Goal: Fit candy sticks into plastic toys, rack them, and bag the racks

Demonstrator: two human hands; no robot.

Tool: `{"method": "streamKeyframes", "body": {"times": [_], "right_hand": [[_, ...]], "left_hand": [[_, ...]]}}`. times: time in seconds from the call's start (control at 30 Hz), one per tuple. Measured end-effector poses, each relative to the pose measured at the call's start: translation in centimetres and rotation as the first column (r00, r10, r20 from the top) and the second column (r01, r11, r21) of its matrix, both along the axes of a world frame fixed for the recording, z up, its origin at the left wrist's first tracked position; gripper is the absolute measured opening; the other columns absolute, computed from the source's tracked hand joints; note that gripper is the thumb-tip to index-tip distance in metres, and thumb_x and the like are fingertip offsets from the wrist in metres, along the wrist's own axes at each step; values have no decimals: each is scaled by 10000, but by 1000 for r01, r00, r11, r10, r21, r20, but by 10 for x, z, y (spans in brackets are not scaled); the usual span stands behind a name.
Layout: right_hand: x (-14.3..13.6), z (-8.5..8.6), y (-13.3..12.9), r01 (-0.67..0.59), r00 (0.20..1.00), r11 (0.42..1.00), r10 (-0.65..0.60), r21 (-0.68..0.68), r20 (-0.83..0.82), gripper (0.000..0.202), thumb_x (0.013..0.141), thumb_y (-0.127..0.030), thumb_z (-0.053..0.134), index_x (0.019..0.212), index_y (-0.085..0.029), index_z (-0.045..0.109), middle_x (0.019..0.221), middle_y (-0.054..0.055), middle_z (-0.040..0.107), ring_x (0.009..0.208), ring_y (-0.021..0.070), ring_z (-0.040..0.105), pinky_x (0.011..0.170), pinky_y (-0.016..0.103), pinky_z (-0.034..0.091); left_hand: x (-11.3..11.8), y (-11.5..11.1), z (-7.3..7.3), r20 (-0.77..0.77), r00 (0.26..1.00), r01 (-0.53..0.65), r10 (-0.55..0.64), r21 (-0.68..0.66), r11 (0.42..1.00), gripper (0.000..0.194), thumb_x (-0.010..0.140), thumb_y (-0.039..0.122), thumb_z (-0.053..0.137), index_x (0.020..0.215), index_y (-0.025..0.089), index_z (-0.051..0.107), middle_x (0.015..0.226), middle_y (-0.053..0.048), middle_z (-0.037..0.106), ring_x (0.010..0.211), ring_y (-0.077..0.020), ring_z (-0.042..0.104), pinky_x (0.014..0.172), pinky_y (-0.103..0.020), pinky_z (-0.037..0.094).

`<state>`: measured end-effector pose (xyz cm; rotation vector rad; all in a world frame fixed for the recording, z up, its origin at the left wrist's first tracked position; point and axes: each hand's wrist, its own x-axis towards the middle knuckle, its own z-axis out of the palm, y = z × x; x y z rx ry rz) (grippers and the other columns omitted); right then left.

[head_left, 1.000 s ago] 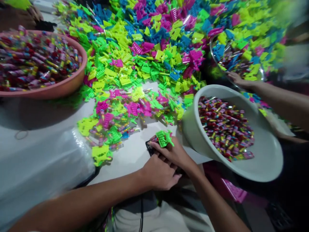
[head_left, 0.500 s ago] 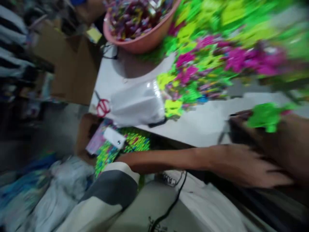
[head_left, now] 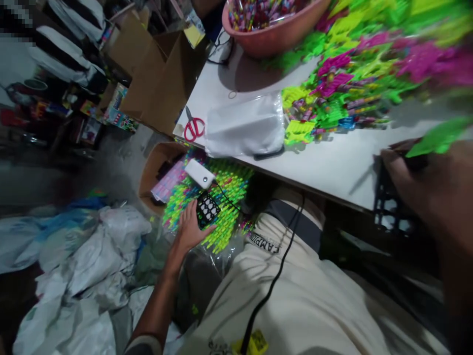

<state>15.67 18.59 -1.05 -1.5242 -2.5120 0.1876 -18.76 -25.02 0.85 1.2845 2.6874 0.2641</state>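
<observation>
My left hand (head_left: 190,229) is at the box beneath the table's edge, its fingers and thumb around a small black plate with pale heart-shaped spots (head_left: 209,209). Under it lies a heap of thin yellow-green and multicoloured sticks (head_left: 221,231). A white device with a round button (head_left: 199,173) rests on the heap, a dark cord running from it. At the right, my right hand (head_left: 417,182), partly blurred, grips a dark plate with holes (head_left: 391,212) by the table's edge. A bright green plastic piece (head_left: 439,135) sticks out at that hand's top; its hold is unclear.
On the white table (head_left: 321,172) lie red-handled scissors (head_left: 194,129), clear plastic bags (head_left: 244,125) and piled green, yellow and pink plastic pieces (head_left: 332,106). A pink basin (head_left: 273,39) stands behind. Cardboard boxes (head_left: 158,88) and white sacks (head_left: 92,266) are on the left.
My left hand has swung from beside my right hand down left to the stick heap, where it now holds the black plate. The camera view has shifted.
</observation>
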Motion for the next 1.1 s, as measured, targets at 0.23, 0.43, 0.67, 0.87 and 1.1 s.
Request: {"method": "streamKeyframes", "body": {"times": [0.23, 0.43, 0.67, 0.87, 1.1], "right_hand": [[-11, 13, -3, -5, 999, 998, 3, 57, 40, 336, 1059, -348, 622, 1192, -93, 794, 1113, 247, 784, 1039, 347, 665, 771, 403, 324], [-3, -5, 12, -46, 999, 993, 47, 108, -7, 438, 993, -421, 568, 1136, -86, 811, 1031, 234, 792, 903, 327, 651, 760, 394, 385], [-1, -6, 12, -42, 995, 994, 50, 102, -83, 572, 926, -518, 508, 1107, -78, 827, 978, 233, 770, 888, 344, 654, 785, 430, 437], [-1, -4, 12, -35, 995, 994, 45, 104, -88, 566, 898, -545, 512, 1080, -113, 830, 942, 204, 769, 871, 368, 671, 755, 443, 462], [-5, 3, 6, -30, 993, 997, 38, 67, -112, 528, 905, -505, 512, 1069, -102, 812, 973, 249, 751, 940, 415, 659, 798, 495, 465]], "left_hand": [[-1, -6, -5, -38, 995, -95, 94, -7, 995, 1039, 795, 511, 879, 1632, 131, 395, 1553, -232, 541, 1470, -419, 513, 1257, -584, 417], [1, -10, -6, -74, 962, -264, 263, -9, 964, 981, 889, 677, 763, 1616, 98, 446, 1567, -277, 547, 1459, -473, 521, 1219, -656, 416], [41, 11, -12, -179, 953, -253, 244, -27, 967, 834, 1091, 619, 458, 1688, 42, 380, 1811, -285, 242, 1669, -455, 286, 1336, -639, 245], [68, 25, -27, -118, 977, -191, 176, -140, 971, 866, 1091, 610, 452, 1739, 56, 299, 1837, -228, 178, 1697, -446, 227, 1358, -655, 195], [55, 17, -29, -124, 966, -236, 227, -70, 969, 840, 1089, 605, 476, 1747, 111, 307, 1841, -222, 179, 1706, -456, 186, 1349, -726, 120]]}}
